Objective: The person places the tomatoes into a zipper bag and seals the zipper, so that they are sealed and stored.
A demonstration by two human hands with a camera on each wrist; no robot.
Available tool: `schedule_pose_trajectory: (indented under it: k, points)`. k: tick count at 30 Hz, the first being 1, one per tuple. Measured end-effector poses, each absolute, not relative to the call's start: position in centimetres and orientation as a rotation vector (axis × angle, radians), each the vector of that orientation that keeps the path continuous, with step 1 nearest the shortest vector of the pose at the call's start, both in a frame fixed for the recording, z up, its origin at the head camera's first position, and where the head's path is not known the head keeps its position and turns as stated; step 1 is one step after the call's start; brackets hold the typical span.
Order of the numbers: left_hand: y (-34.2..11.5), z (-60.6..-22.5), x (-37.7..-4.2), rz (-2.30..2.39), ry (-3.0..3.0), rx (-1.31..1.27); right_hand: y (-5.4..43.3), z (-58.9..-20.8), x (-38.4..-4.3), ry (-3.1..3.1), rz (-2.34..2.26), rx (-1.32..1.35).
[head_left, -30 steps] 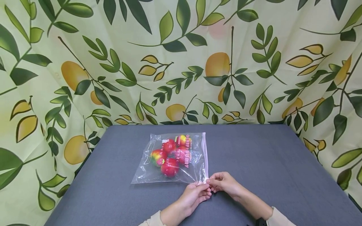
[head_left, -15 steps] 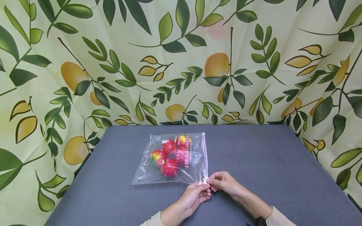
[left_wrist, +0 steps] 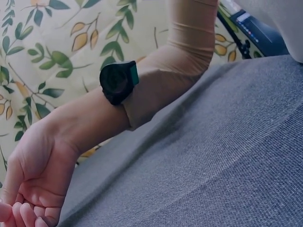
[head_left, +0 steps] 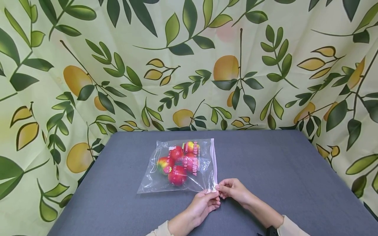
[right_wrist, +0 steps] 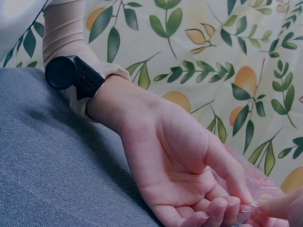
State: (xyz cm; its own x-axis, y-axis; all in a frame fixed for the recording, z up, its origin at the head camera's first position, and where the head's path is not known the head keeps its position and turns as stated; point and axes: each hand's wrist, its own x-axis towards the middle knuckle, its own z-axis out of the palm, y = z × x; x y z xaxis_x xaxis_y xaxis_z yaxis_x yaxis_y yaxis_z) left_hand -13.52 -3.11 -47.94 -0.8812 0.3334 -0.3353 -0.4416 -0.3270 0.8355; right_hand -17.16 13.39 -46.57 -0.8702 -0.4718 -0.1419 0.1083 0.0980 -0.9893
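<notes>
A clear plastic zip bag (head_left: 196,180) with pink lettering lies flat in the head view. Inside it are several round red fruits (head_left: 177,175), some with yellow and green patches. A pale pink zip strip (head_left: 214,157) runs along its right edge. At the near end of this strip, my left hand (head_left: 203,206) pinches the bag's corner between thumb and fingers. My right hand (head_left: 234,190) pinches the strip just beyond, thumb on top, its fingertips close against the left ones. In the right wrist view the left palm (right_wrist: 165,156) faces the camera, fingers curled at the bag.
A grey cloth-covered table (head_left: 265,157) bears the bag. Behind it hangs a curtain (head_left: 189,65) printed with leaves and fruit. Dark round devices sit on the right wrist (left_wrist: 116,82) and the left wrist (right_wrist: 71,75). A dark screen (left_wrist: 255,30) shows at the upper right.
My right fingertips have crept very slightly away from me along the zip strip. The left hand and the bag hold nearly the same position.
</notes>
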Motion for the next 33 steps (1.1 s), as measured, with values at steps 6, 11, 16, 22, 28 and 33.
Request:
schedule_pose_trajectory:
  k: [6, 11, 16, 22, 28, 33]
  points:
    - [-3.11, -47.94, -13.39, 2.220, 1.443, -0.127, 13.38, -46.57, -17.38, 1.995, -1.829, -0.323]
    - [-2.98, -47.94, -13.52, 2.217, 1.445, -0.128, 13.31, -46.39, -17.67, 1.976, -1.842, -0.277]
    - [-2.84, -47.95, -13.74, 2.219, 1.440, -0.136, 13.25, -46.43, -17.74, 1.982, -1.843, -0.275]
    - [-2.64, -47.99, -13.99, 2.242, 1.412, -0.155, 13.13, -46.71, -17.62, 2.011, -1.807, -0.314]
    - [-2.58, -47.94, -14.07, 2.249, 1.411, -0.168, 13.08, -46.63, -17.67, 2.057, -1.769, -0.323]
    - [-2.58, -47.90, -14.08, 2.255, 1.399, -0.161, 13.14, -46.53, -17.66, 2.077, -1.761, -0.352]
